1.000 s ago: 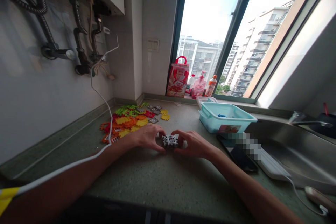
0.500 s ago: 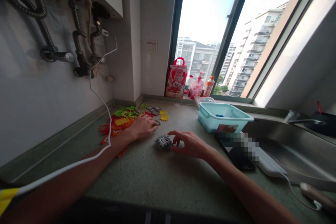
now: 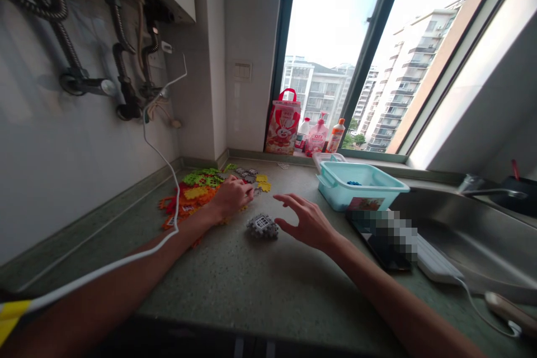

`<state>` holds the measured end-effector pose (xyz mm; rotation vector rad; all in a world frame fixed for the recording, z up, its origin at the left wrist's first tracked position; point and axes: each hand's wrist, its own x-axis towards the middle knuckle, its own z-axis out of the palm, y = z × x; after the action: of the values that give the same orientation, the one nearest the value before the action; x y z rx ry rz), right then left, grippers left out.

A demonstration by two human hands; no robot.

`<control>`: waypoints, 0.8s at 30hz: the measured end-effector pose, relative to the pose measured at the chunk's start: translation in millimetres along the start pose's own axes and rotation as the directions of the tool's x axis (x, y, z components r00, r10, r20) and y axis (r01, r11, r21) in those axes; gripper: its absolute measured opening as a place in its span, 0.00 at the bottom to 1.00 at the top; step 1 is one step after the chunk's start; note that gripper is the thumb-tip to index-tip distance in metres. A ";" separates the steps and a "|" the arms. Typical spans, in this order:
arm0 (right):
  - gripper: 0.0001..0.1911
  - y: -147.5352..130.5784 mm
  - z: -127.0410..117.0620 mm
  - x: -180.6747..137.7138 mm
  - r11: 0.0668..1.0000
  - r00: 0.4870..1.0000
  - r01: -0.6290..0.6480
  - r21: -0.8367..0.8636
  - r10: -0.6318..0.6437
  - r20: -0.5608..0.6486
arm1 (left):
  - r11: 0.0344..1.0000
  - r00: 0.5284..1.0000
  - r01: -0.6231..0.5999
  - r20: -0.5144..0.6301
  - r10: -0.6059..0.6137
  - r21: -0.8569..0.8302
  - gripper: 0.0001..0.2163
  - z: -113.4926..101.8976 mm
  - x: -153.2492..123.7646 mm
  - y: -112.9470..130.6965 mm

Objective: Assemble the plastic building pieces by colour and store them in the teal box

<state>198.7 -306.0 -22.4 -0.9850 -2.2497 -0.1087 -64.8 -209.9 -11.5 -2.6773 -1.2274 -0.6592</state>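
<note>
Grey interlocking plastic pieces form a small block [image 3: 262, 225] on the counter [image 3: 235, 279]. Just right of it hovers my right hand [image 3: 308, 219], thumb and fingers spread apart with nothing between them. My left hand [image 3: 232, 197] reaches over the pile of flat plastic pieces, its fingers curled down; whatever they hold, if anything, is hidden. Under and around that hand lie orange pieces [image 3: 170, 221], green pieces [image 3: 203, 177] and yellow pieces [image 3: 263, 183]. A few grey pieces [image 3: 246, 173] lie behind it.
A light blue tub [image 3: 356, 196] with blue pieces inside stands at the right, beside the steel sink [image 3: 470, 235]. A black phone-like slab [image 3: 388, 251] and a white power strip [image 3: 436, 263] lie before it. A white cable [image 3: 126, 257] crosses above my left forearm.
My right hand has let go of the grey block and opened, drawing slightly up and right. My left hand has shifted slightly, its fingers curling more over the pile.
</note>
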 end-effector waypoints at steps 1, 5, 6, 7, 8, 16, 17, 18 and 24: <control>0.31 -0.5 -0.8 0.9 1.000 0.999 0.015 -0.016 -0.016 -0.040 | 0.997 0.999 0.014 -0.041 -0.017 -0.080 0.15 -4.4 0.0 3.5; 0.36 -1.7 -4.5 3.4 0.990 0.988 0.106 -0.090 -0.115 -0.104 | 0.866 0.999 -0.039 -0.015 0.036 -0.499 0.17 -19.6 -4.9 27.3; 0.34 -1.8 -5.2 3.7 0.986 0.985 0.131 -0.099 -0.141 -0.098 | 0.820 0.997 -0.052 0.013 0.072 -0.570 0.18 -21.9 -6.7 33.5; 0.32 -1.8 -5.7 3.9 0.983 0.982 0.155 -0.102 -0.165 -0.092 | 0.782 0.994 -0.057 0.036 0.100 -0.620 0.18 -24.0 -8.4 38.8; 0.30 -1.7 -6.2 4.0 0.979 0.979 0.175 -0.100 -0.184 -0.086 | 0.754 0.991 -0.057 0.054 0.122 -0.654 0.19 -26.1 -9.8 42.5; 0.26 -2.8 -3.4 3.4 0.996 0.997 0.082 0.036 -0.081 -0.015 | 0.954 0.956 -0.085 0.245 0.159 -0.288 0.29 -50.9 -17.9 24.0; 0.26 -3.4 -1.4 3.4 0.995 0.997 0.074 0.060 -0.075 0.014 | 0.967 0.942 -0.077 0.299 0.150 -0.242 0.30 -50.3 -19.5 21.7; 0.26 -4.0 0.7 3.5 0.994 0.996 0.071 0.082 -0.075 0.046 | 0.973 0.925 -0.071 0.350 0.146 -0.220 0.29 -48.3 -21.2 20.6; 0.21 -5.7 9.6 7.2 0.984 0.979 0.076 0.164 -0.105 0.172 | 0.962 0.903 -0.064 0.395 0.169 -0.266 0.24 -25.0 -25.7 24.9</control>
<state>186.0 -302.5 -24.4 -0.8374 -2.4267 0.1209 -69.4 -251.4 1.4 -3.1920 -1.1110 -0.2390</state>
